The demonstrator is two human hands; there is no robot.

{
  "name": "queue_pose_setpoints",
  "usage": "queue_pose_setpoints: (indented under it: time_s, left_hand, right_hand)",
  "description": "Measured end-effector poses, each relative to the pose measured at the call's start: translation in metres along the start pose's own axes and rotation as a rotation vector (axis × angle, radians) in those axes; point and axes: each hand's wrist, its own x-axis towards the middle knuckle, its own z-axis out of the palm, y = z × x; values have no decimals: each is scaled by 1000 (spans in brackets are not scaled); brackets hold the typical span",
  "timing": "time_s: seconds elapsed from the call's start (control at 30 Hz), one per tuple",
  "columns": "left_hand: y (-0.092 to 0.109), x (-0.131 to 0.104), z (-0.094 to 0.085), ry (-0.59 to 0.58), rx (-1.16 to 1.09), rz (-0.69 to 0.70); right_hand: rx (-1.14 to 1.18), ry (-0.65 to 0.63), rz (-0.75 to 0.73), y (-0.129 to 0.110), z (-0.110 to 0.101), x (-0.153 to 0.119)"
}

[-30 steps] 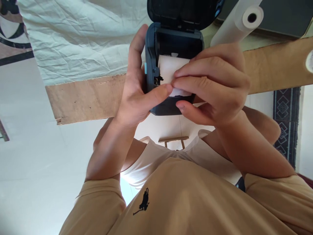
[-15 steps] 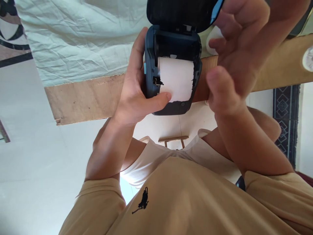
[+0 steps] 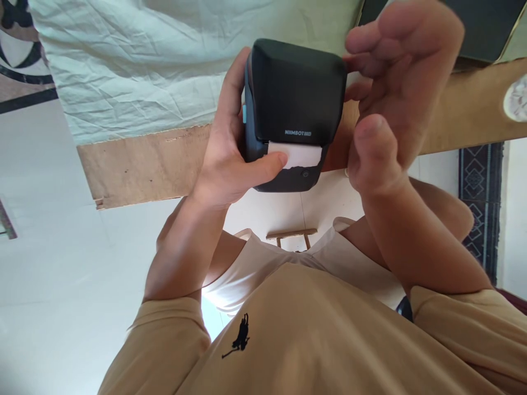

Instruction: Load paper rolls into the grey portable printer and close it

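Observation:
A small dark label printer (image 3: 298,93) marked NIIMBOT is in front of me, its black lid down over the body. Out of the slot below the lid hangs a torn-edged strip of white paper (image 3: 304,156). My left hand (image 3: 230,148) grips the printer from the left side, with the thumb pressed on the paper strip. On the other side, my right hand (image 3: 399,93) has its fingers spread, their tips at the lid's right edge. It holds nothing. The paper roll inside is hidden under the lid.
A pale green cloth (image 3: 144,66) covers most of the wooden table (image 3: 144,167). At the back right lies a dark flat object (image 3: 489,27). A round whitish thing (image 3: 516,99) sits at the right edge. Below the table is a wooden stool (image 3: 292,234).
The printer's lid has swung down from raised to closed, covering the paper roll. My right hand has come down beside it, while my left hand keeps its grip.

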Motion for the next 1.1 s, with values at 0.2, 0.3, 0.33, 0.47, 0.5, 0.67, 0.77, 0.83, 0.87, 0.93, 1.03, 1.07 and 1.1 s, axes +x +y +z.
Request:
queue_pose_setpoints:
  time_s: [0.2, 0.3, 0.33, 0.47, 0.5, 0.67, 0.77, 0.83, 0.87, 0.93, 1.03, 1.07, 1.1]
  left_hand:
    - [-31, 19, -17, -146, -196, 214]
    - [-34, 18, -16, -93, -206, 189]
    - [-30, 15, -13, -3, -192, 102]
    - [-10, 3, 5, 96, -193, 17]
    - [-7, 2, 9, 109, -197, 6]
    - [-3, 4, 17, 196, -160, -35]
    - [-4, 6, 18, 204, -127, -28]
    - [-6, 8, 17, 194, -150, -20]
    - [-7, 9, 17, 191, -166, -24]
    - [-8, 10, 15, 179, -186, -26]
    - [-6, 9, 14, 145, -149, -47]
    - [-5, 9, 14, 133, -143, -63]
    - [-4, 8, 14, 133, -146, -70]
  right_hand:
    - [204, -21, -177, 11, 6, 8]
    - [207, -111, -164, 7, 5, 11]
    - [198, -128, -149, 5, 4, 11]
    - [199, -139, -148, 3, 4, 10]
    - [215, -145, -158, 4, 4, 10]
    - [279, -164, -166, 10, 6, 12]
    - [290, -145, -172, 13, 7, 13]
    - [307, -132, -179, 13, 7, 13]
    - [313, -137, -184, 13, 7, 13]
    - [315, -152, -182, 12, 8, 13]
    - [296, -150, -170, 11, 7, 13]
    - [287, -145, -169, 11, 7, 12]
    - [276, -146, -169, 11, 7, 12]
